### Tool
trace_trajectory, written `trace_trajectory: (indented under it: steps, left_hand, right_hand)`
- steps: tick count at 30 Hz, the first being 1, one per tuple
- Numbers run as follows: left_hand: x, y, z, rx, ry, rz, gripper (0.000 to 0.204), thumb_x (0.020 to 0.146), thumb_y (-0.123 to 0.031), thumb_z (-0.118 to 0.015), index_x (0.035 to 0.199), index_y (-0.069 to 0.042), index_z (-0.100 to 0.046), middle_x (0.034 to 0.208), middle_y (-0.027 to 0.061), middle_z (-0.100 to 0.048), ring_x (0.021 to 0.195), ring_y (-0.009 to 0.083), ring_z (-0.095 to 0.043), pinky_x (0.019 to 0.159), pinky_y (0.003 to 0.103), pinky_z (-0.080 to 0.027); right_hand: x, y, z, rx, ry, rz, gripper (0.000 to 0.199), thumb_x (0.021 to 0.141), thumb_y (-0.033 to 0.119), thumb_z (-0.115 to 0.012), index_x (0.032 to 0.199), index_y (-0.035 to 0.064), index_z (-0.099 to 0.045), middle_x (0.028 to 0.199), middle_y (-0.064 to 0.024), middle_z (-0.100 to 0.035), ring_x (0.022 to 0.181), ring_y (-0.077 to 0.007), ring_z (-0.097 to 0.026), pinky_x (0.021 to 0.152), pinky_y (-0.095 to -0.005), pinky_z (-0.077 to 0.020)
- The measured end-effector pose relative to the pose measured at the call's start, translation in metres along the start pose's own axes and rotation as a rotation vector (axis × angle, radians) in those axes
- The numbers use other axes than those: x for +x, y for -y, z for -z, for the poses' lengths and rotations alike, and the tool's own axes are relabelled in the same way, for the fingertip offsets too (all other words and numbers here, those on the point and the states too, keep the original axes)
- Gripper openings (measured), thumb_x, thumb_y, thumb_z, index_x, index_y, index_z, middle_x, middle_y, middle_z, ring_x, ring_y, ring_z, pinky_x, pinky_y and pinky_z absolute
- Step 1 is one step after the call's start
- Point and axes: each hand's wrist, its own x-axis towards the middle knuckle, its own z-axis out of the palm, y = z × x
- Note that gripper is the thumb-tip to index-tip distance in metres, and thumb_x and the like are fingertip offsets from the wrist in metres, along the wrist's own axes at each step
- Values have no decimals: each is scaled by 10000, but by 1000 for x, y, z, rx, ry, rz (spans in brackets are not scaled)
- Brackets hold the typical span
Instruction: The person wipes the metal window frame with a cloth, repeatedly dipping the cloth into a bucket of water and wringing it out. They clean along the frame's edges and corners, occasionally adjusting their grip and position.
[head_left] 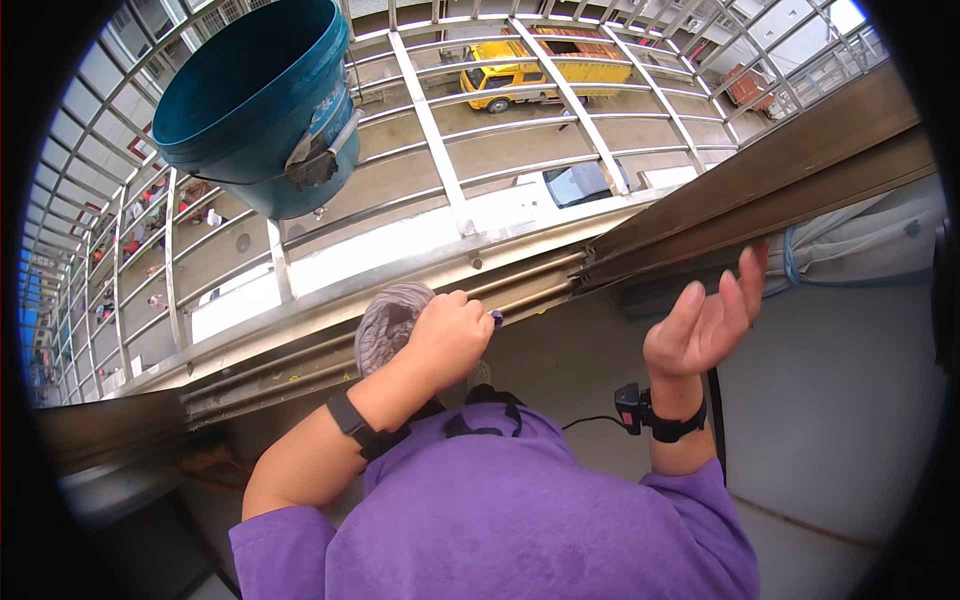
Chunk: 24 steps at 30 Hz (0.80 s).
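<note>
Over the metal window track, my left hand (450,335) is closed in a fist. A small purple end (497,318) sticks out at its right side; the rest of what it grips is hidden. Bunched grey ribbed cloth (378,335) sits against the fist's left side, above the track; I cannot tell whether it is joined to the purple-ended thing. Raised on the right, my right hand (705,315) has its palm up, fingers spread and nothing in it. It is close to the brown window frame (760,180) and a tied pale curtain (850,250).
A blue-green bucket (270,120) stands at the upper left inside the metal window cage (430,120). Below, outside, are a yellow truck (510,75), a white car (580,185) and several people. A black cable (590,420) runs to the device on my right wrist.
</note>
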Motion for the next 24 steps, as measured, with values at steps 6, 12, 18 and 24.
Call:
trace_trajectory:
  steps: [6, 12, 18, 24]
  left_hand:
    - [-58, 26, 46, -29, 223, 233, 72, 634, -88, -630, 690, -46, -649, 708, 119, -629, 726, 321, -615, 660, 424, -515]
    - [-65, 51, 120, -99, 210, 547, 67, 753, -79, -633, 727, -17, -636, 724, 190, -629, 732, 378, -617, 667, 455, -489]
    - [0, 26, 91, -165, -219, 289, 59, 808, -36, -656, 866, -26, -667, 801, 140, -652, 772, 321, -620, 672, 384, -483]
    - [82, -14, -19, -11, -118, 46, 200, 743, -135, -633, 931, -70, -654, 822, 82, -559, 817, 274, -600, 657, 372, -528]
  right_hand:
    - [-103, 73, -22, 135, 800, -412, 507, 825, 112, -650, 1303, 21, -509, 1382, -248, -432, 1316, -433, -381, 1080, -515, -317]
    - [-135, 88, -9, 669, 1009, -232, 250, 807, 79, -642, 1055, 49, -649, 933, -121, -646, 932, -272, -622, 924, -449, -477]
    - [-122, 57, 1, 345, 782, -515, 279, 745, -35, -642, 1013, 39, -661, 904, -114, -647, 898, -301, -628, 864, -445, -496]
    - [-123, 60, -35, 198, 748, -382, 424, 762, 26, -625, 1183, 70, -618, 1300, -139, -537, 1285, -334, -458, 1055, -519, -343]
